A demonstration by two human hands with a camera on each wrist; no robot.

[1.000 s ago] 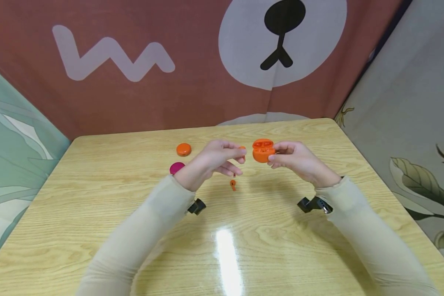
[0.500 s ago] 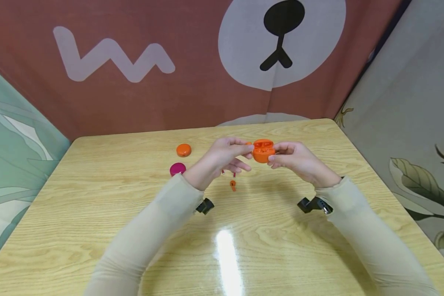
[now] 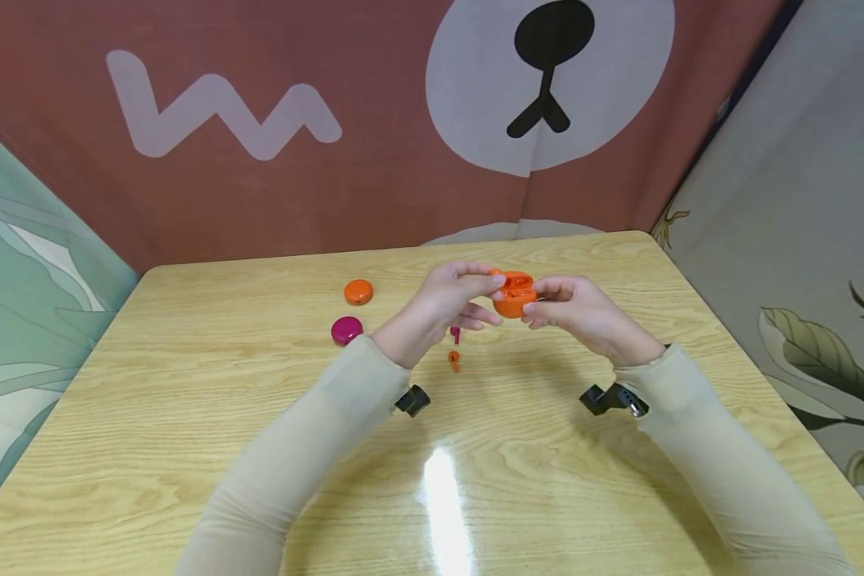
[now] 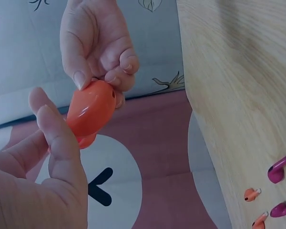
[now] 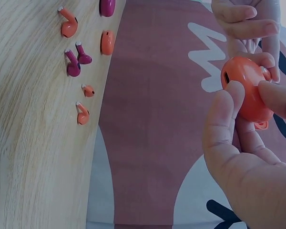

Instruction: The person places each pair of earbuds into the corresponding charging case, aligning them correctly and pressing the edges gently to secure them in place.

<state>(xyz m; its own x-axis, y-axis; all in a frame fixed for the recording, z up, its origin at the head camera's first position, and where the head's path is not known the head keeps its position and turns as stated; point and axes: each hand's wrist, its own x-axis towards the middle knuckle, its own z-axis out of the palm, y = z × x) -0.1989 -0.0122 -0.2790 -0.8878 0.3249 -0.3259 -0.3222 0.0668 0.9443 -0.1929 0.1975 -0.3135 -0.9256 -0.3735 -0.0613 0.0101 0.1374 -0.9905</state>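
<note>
Above the table, my right hand (image 3: 583,308) grips an orange earbud case (image 3: 514,306) between thumb and fingers, its lid raised. My left hand (image 3: 446,296) pinches an orange earbud (image 5: 266,73) right at the case's opening. Most of that earbud is hidden by the fingers and the case. In the left wrist view, the rounded underside of the case (image 4: 93,109) faces the camera, with the left thumb close against it. Below the hands on the tabletop lie an orange earbud (image 3: 454,362) and a magenta earbud (image 3: 456,334).
A closed orange case (image 3: 358,292) and a closed magenta case (image 3: 346,330) sit left of the hands. The right wrist view shows several loose earbuds, among them another orange earbud (image 5: 68,27). Fabric with a bear print (image 3: 374,192) hangs behind the wooden table (image 3: 187,384).
My left hand has moved right with the orange earbud, from a gap beside the case to its opening. The right hand and case have stayed nearly still.
</note>
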